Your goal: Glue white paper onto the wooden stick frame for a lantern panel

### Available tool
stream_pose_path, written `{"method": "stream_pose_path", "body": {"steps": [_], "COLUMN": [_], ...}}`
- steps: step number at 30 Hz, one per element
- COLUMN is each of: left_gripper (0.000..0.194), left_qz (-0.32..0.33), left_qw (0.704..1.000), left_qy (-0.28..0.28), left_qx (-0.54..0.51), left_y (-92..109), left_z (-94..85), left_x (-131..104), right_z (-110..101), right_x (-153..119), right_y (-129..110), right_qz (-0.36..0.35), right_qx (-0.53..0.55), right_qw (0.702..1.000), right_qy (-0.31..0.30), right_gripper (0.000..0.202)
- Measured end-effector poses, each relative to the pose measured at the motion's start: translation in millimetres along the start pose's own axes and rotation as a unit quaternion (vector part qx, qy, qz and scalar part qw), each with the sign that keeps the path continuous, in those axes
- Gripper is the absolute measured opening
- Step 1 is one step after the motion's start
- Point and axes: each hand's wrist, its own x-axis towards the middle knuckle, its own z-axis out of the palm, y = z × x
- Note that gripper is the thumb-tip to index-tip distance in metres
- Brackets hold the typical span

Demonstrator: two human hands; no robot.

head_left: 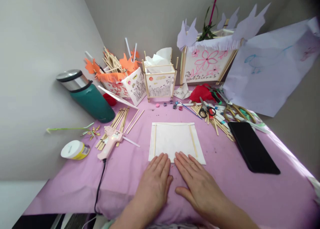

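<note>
A white sheet [173, 140] lies flat on the purple cloth, with a thin wooden stick [154, 139] along its left side and another stick [193, 140] along its right side. Its far edge looks folded over. My left hand [156, 179] rests palm down with its fingertips on the near edge of the sheet, left of the middle. Beside it, my right hand [195, 179] lies flat with fingers stretched onto the same near edge, thumb apart. Neither hand grasps anything. The hands hide part of the near edge.
At left are a pink glue gun [110, 140] with a cord, wooden sticks [120, 120], a white-lidded jar [75, 150] and a teal bottle [91, 101]. Decorated boxes [160, 84] stand behind. To the right lie scissors [207, 110], markers and a black phone [252, 147].
</note>
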Motion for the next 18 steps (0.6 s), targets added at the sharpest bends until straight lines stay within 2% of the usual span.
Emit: {"method": "stream_pose_path", "body": {"steps": [3, 5, 9, 12, 15, 18], "left_gripper": [0.042, 0.046, 0.059, 0.060, 0.058, 0.053], "left_qz": [-0.034, -0.024, 0.023, 0.024, 0.003, -0.049], "left_qw": [0.998, 0.999, 0.999, 0.999, 0.999, 0.998], "left_qy": [0.031, 0.030, -0.029, -0.042, -0.030, 0.010], "left_qx": [-0.044, -0.033, 0.018, 0.015, -0.027, -0.048], "left_y": [-9.7, -15.0, -17.4, -16.0, -17.1, -22.0], "left_z": [-10.1, -11.4, -2.7, -0.6, -6.2, -10.4], "left_x": [-1.2, -2.9, -6.0, -7.3, -9.3, -11.9], "right_z": [-18.4, -23.4, -5.9, 5.6, -1.0, -8.8], "right_x": [4.9, 10.6, 18.5, 19.2, 23.7, 36.6], "right_y": [6.0, 6.1, 1.4, 1.6, 5.4, 8.2], "right_qz": [0.017, 0.032, 0.043, 0.056, 0.056, 0.061], "right_qx": [0.002, -0.013, -0.012, 0.016, 0.042, 0.037], "right_qw": [1.000, 0.999, 0.999, 0.998, 0.996, 0.997], "right_qy": [0.018, 0.035, 0.004, -0.036, -0.059, -0.026], "right_gripper": [0.068, 0.070, 0.075, 0.078, 0.073, 0.070]}}
